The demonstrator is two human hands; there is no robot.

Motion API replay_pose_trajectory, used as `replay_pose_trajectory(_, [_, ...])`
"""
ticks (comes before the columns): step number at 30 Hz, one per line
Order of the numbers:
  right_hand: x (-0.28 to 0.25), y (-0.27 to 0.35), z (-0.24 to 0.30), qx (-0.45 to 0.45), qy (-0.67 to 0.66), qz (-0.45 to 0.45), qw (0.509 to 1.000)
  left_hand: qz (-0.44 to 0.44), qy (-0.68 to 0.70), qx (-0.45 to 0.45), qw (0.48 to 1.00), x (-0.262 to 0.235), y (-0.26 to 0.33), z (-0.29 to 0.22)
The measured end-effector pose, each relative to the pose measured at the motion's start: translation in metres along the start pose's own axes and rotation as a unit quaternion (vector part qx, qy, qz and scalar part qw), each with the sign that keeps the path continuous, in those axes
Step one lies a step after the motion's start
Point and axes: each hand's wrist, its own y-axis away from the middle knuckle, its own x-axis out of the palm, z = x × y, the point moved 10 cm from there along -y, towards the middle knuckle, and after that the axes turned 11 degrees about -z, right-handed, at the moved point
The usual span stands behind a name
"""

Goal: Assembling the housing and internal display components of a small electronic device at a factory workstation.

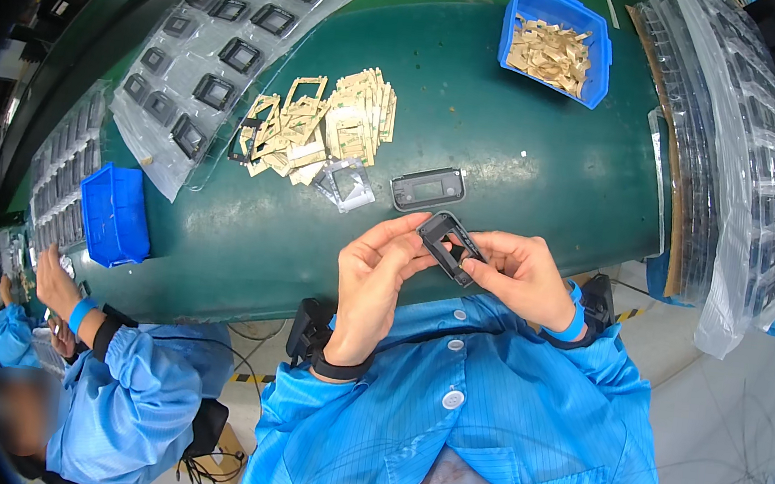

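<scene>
Between my two hands, just above the near edge of the green table, is a dark grey rectangular plastic frame (439,239) with an open middle, tilted. My left hand (379,265) pinches its left end between thumb and fingers. At its right side my right hand (519,274) grips it, the thumb pressed on the near corner. A similar dark grey housing (428,189) lies flat on the table just beyond my hands. To its left rest a clear-grey film piece (348,185) and a loose pile of cream-coloured frame-shaped pieces (357,119).
A blue bin (602,68) of small tan pieces stands at the far right, another blue bin (115,219) at the left. Trays of black frames (240,55) lie at the far left; stacked trays (751,159) rise at the right. A co-worker's hand (56,283) is at the left.
</scene>
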Motion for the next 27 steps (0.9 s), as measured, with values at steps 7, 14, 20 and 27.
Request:
replay_pose_trajectory(7, [-0.006,-0.002,0.004,-0.026,0.042,0.004,0.999,-0.014,-0.025,0.003,1.000,-0.006,0.004,0.004])
replay_pose_trajectory(14, [-0.030,0.006,0.056,-0.183,0.325,-0.126,0.919,-0.043,-0.390,0.162,0.905,-0.024,0.024,-0.024])
replay_pose_trajectory(20, [-0.008,0.029,0.070,-0.366,0.419,-0.145,0.819,0.084,-0.503,0.403,0.760,0.026,0.029,-0.048])
replay_pose_trajectory(27, [0.024,0.039,0.054,-0.439,0.509,-0.077,0.736,0.084,-0.527,0.381,0.755,0.028,0.020,-0.018])
